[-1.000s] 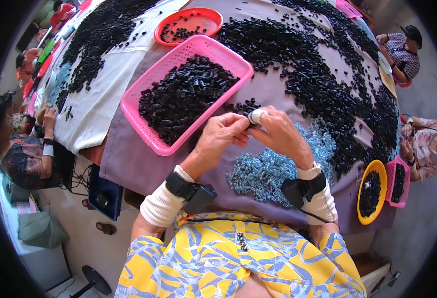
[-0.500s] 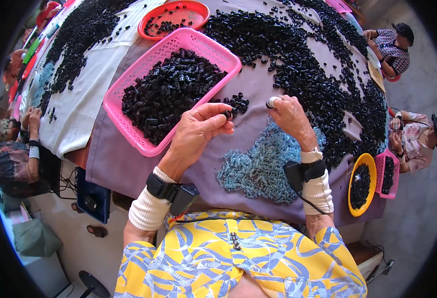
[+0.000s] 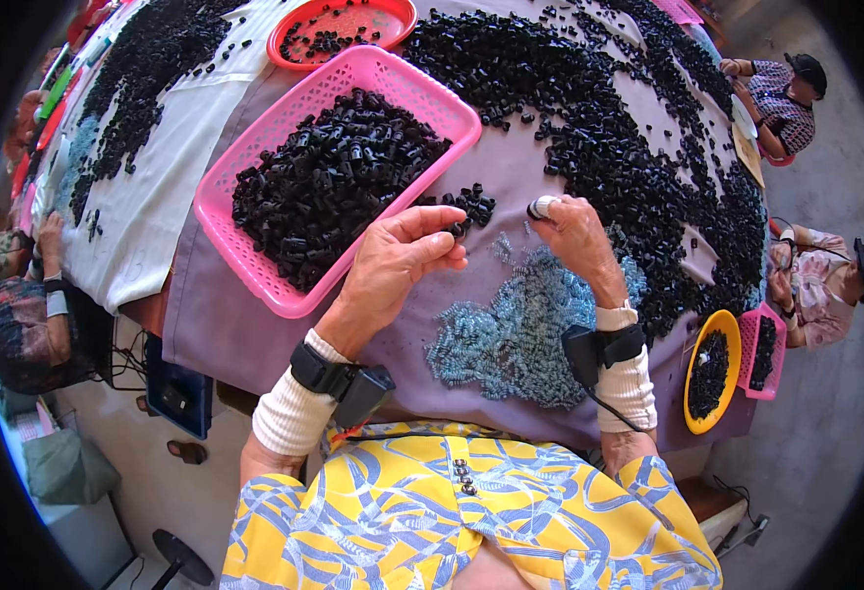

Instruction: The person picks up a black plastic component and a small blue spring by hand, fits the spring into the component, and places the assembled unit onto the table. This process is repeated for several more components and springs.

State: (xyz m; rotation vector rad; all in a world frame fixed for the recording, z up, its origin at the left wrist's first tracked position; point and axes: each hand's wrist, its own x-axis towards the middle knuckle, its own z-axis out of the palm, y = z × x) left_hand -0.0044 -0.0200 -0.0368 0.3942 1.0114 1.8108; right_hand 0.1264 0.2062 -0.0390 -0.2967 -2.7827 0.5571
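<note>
My left hand [image 3: 393, 261] is over the near table, just right of a pink basket [image 3: 245, 265]. Its thumb and forefinger pinch a small black plastic piece [image 3: 458, 230]. To the right, my right hand [image 3: 577, 236] is closed, its fingers curled inward. A white wrap [image 3: 542, 206] covers one digit there, with a dark tip at its end; whether the fingers hold anything I cannot make out. Below that hand spreads a heap of small bluish metal springs [image 3: 511, 344]. Between and beyond my hands lies a little cluster of black pieces [image 3: 475, 202].
Black plastic pieces [image 3: 344, 177] fill the basket, and more [image 3: 609, 147] cover the far and right table. A red tray [image 3: 383, 20] stands behind the basket. At right are a yellow dish [image 3: 732, 329] and a small pink basket [image 3: 774, 374]. Other people sit along both sides.
My hands keep nearly the same pose, the left thumb and forefinger still pinching the black piece. The view has shifted slightly.
</note>
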